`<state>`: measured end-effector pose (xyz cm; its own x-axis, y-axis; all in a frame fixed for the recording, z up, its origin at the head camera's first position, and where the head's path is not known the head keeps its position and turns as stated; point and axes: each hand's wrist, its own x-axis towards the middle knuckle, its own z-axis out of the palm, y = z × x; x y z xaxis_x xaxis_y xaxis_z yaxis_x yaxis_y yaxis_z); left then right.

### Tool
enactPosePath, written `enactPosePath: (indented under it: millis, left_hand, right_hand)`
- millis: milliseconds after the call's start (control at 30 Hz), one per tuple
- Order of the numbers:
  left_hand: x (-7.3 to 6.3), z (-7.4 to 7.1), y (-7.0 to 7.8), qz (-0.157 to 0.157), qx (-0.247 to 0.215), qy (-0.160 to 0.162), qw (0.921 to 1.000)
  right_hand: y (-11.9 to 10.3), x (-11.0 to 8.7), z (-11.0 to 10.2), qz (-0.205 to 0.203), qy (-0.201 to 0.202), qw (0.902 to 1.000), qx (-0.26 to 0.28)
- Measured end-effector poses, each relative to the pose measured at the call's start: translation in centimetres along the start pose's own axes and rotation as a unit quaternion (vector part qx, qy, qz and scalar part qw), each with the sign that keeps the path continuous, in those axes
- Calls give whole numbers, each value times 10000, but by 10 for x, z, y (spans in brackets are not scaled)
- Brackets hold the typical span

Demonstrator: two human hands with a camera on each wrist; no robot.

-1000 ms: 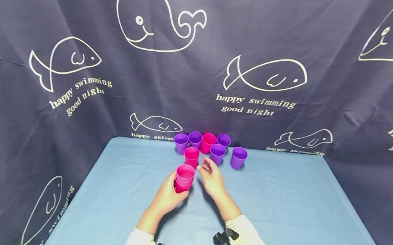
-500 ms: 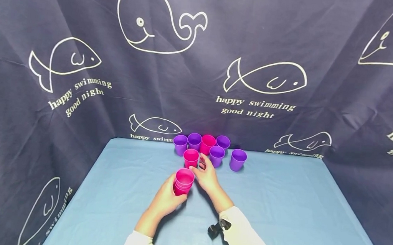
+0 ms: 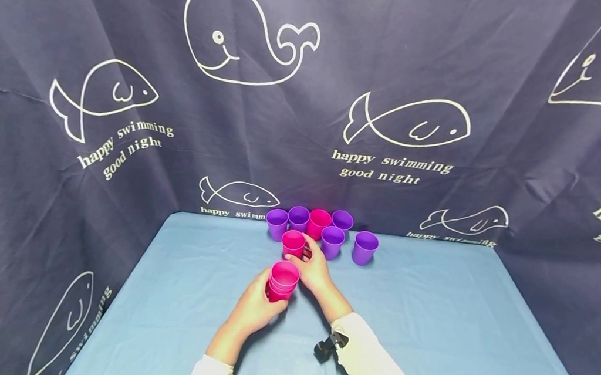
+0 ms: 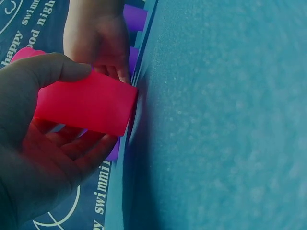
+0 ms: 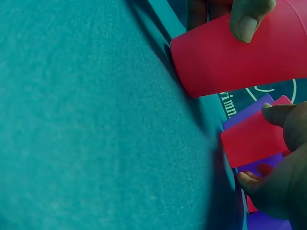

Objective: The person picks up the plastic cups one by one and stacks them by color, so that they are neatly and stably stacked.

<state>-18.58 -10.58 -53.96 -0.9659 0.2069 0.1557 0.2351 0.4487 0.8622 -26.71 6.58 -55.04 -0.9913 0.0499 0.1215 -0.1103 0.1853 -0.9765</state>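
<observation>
A stack of pink cups (image 3: 283,281) stands near the middle of the table, their rims showing one inside another. My left hand (image 3: 258,306) grips it from the left, and the thumb (image 4: 72,69) lies across its side in the left wrist view. Just behind the stack is a single upright pink cup (image 3: 293,241). My right hand (image 3: 315,268) holds this cup from the right, thumb on the near side and fingers on the far side. In the right wrist view the same single pink cup (image 5: 254,139) shows between thumb and fingers.
Several purple cups, among them a front one (image 3: 332,243) and a rightmost one (image 3: 364,248), stand upright at the back. Another pink cup (image 3: 319,223) is among them. A dark fish-print curtain (image 3: 305,123) rises behind the blue-covered table (image 3: 427,327).
My right hand has moved left to the single pink cup and taken hold of it. My left hand keeps its grip on the stack, almost in place.
</observation>
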Motion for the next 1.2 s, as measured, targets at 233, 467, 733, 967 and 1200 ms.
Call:
enactPosePath:
  millis: [233,467,733,967,1200]
  left_hand:
    - [-1,1,0,-34,-93,-33,9999]
    - [1,0,0,7,-97,21,10000]
    - [-1,-2,2,-31,74,101,9999]
    - [-1,-4,3,-61,222,224,9995]
    - [-1,-4,4,-3,332,269,9991]
  right_hand:
    - [1,0,1,-43,34,10000,69]
    - [-10,-4,2,-41,173,9996,234]
    - [-26,-13,-1,-119,386,9986,345]
    - [-22,-15,-3,-171,561,9966,571]
    - [-23,-21,-10,-75,611,9939,911]
